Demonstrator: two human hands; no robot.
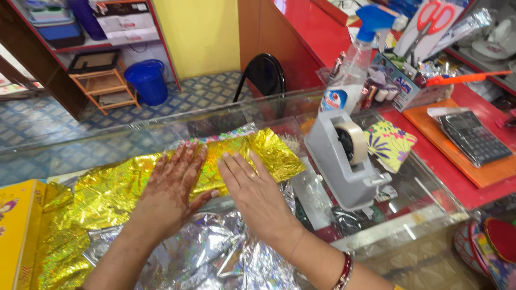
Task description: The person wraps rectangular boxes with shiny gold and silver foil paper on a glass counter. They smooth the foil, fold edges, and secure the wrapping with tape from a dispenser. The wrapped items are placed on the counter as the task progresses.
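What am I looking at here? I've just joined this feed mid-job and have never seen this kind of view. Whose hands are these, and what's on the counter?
There is one picture, from a camera worn on a person's head, looking down at their own bare hands. There is no machine. The left hand and right hand both press flat, fingers spread, on a folded gold foil sheet; neither hand grips anything. Crinkled silver foil lies beneath, on a glass counter. To the right stands a grey tape dispenser, with a spray bottle behind it and a calculator on an orange board. A yellow box sits at far left.
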